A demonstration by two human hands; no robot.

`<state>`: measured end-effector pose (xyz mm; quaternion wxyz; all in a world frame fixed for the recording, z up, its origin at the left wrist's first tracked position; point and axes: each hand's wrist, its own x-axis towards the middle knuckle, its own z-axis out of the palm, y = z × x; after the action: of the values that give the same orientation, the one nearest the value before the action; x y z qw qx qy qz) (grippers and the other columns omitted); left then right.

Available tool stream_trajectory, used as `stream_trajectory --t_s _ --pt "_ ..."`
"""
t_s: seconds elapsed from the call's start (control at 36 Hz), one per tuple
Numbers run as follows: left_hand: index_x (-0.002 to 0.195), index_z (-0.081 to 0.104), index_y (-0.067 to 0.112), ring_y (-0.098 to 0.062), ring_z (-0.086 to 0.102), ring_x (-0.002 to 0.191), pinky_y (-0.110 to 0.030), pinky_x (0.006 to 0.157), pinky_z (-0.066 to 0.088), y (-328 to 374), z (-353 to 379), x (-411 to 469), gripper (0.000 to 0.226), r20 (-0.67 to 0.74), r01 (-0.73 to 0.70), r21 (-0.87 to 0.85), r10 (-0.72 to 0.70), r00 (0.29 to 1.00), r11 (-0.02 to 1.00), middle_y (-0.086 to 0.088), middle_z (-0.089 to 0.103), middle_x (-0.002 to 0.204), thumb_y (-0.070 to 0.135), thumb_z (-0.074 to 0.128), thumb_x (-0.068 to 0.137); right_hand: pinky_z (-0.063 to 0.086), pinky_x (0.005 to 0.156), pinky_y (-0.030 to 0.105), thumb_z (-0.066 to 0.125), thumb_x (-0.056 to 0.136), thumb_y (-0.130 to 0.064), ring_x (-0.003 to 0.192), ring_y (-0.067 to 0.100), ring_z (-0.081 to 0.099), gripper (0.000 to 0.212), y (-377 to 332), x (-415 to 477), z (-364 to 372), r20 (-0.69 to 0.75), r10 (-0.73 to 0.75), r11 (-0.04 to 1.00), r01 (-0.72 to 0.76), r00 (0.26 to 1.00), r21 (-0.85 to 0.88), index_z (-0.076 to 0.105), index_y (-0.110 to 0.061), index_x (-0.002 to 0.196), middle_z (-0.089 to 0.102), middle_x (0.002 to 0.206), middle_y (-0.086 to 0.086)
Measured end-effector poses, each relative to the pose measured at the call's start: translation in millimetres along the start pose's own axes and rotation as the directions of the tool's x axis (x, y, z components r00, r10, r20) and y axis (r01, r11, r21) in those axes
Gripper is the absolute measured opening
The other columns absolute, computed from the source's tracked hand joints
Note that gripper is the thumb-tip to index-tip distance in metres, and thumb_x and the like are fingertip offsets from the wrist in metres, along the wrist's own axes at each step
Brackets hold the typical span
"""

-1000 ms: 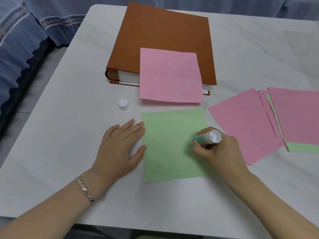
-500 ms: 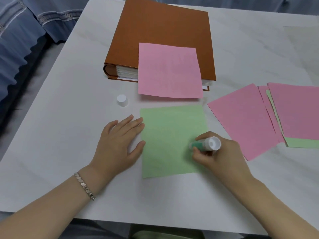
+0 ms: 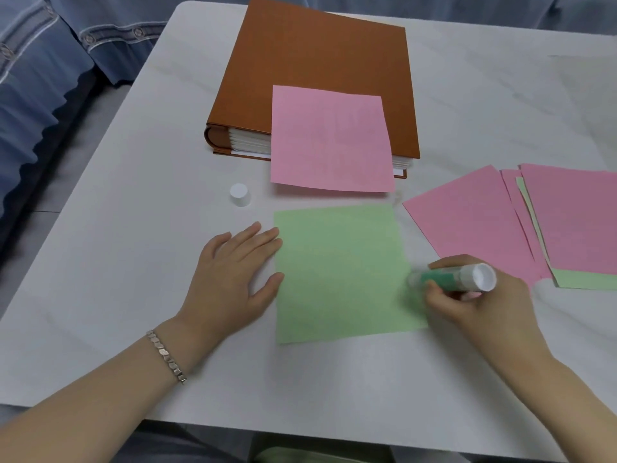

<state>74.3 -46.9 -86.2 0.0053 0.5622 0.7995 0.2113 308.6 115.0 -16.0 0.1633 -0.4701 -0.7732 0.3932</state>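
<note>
A flat, straight-fingered left hand (image 3: pixel 233 275) is pinning the green sheet (image 3: pixel 340 272) steady while the right hand (image 3: pixel 480 305), fingers curled around a glue stick (image 3: pixel 454 278), is gluing its edge.

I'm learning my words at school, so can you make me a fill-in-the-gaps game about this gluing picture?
1. The right hand grips the glue stick at the edge of a sheet coloured ____.
2. The bracelet is on the ____ wrist.
3. The paper lying on the binder is ____.
4. The small cap on the table is ____.
Missing words: green; left; pink; white.
</note>
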Motion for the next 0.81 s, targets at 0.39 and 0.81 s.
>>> stream_trajectory --t_s 0.39,0.81 --pt "0.111 0.067 0.012 -0.015 0.041 0.127 -0.036 0.101 0.026 2.1 -2.4 -1.4 0.038 -0.001 -0.031 -0.073 0.031 1.000 0.997 -0.003 0.057 0.131 0.033 0.044 0.088 0.034 0.047 0.015 0.068 0.067 -0.013 0.049 0.005 0.044 0.010 -5.5 -7.0 30.1 0.200 -0.013 1.000 0.011 0.980 0.009 0.065 -0.021 0.073 0.057 0.055 -0.008" --pt "0.128 0.055 0.016 -0.012 0.031 0.135 -0.035 0.111 0.014 -0.1 -7.0 -7.6 0.062 0.144 -0.067 -0.011 0.068 0.987 0.998 0.004 0.046 0.142 0.055 0.046 0.080 0.040 0.055 0.031 0.067 0.068 -0.015 0.055 0.012 0.045 0.011 -0.7 -7.5 25.8 0.189 0.003 1.000 -0.001 0.982 -0.011 0.064 -0.024 0.074 0.059 0.059 -0.002"
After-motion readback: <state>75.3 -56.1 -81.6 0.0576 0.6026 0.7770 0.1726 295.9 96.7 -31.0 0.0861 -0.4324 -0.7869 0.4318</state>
